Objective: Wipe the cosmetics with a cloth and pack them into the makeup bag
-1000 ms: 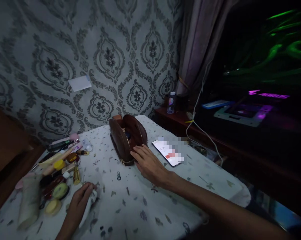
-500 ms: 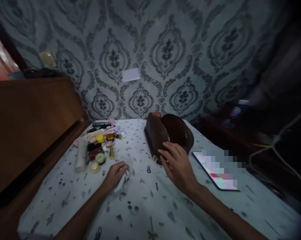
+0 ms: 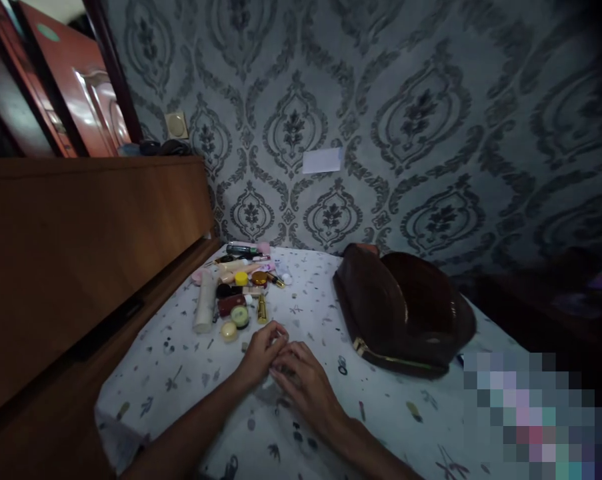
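Note:
My left hand [image 3: 265, 350] is closed low over the patterned cloth, its fingers curled beside the other hand. A pale scrap like a tissue or wipe [image 3: 269, 384] shows faintly beneath it, mostly hidden. Bent fingers of my right hand [image 3: 305, 383] meet the left fingertips; whether they also pinch the white scrap cannot be made out. Just beyond the hands lie a small cream-lidded jar [image 3: 229, 331], a green-topped jar [image 3: 239, 316] and a gold tube [image 3: 262, 309]. To the right, a dark brown zip bag [image 3: 375, 307] stands with its top open, apart from both hands.
Behind the jars are a whitish tube [image 3: 205, 303], a dark red bottle [image 3: 232, 306], a yellow-lidded pot [image 3: 241, 279] and several other cosmetics. A wooden panel [image 3: 95, 253] borders the left side. Patterned wallpaper [image 3: 293, 127] rises behind. Pixelation covers the lower right.
My right hand has left the brown bag and come leftward to meet my left hand. The view has swung left, so the bag and cosmetics appear farther right.

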Motion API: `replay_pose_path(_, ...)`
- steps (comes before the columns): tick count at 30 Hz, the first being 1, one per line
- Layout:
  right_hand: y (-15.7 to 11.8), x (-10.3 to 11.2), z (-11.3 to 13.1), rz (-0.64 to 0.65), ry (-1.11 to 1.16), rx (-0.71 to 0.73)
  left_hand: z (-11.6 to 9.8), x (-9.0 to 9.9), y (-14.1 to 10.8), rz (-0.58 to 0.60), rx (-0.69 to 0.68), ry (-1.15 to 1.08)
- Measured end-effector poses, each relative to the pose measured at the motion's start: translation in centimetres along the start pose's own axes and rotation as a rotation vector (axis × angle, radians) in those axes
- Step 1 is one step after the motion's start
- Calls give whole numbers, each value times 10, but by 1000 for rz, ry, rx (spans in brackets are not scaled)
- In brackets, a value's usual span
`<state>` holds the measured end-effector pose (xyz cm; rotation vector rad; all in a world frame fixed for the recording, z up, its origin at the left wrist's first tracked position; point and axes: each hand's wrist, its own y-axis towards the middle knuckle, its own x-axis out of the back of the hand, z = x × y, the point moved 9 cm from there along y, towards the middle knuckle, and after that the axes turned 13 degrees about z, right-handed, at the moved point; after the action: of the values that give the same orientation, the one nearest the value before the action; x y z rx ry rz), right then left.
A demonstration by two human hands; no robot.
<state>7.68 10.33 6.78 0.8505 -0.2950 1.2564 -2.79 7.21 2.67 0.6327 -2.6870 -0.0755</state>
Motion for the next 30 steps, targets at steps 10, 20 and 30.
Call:
replay_pose_path(10,9,1,-67,-78,535,-286,3,3,-1,1,-7,76)
replay_pose_path(20,1,-4,-68,-54,411,-304,-1,-4,-2,55,1,146)
replay_pose_path(30,-3,2,-60,-58,364,-309,-21,17,-5,-23,46,358)
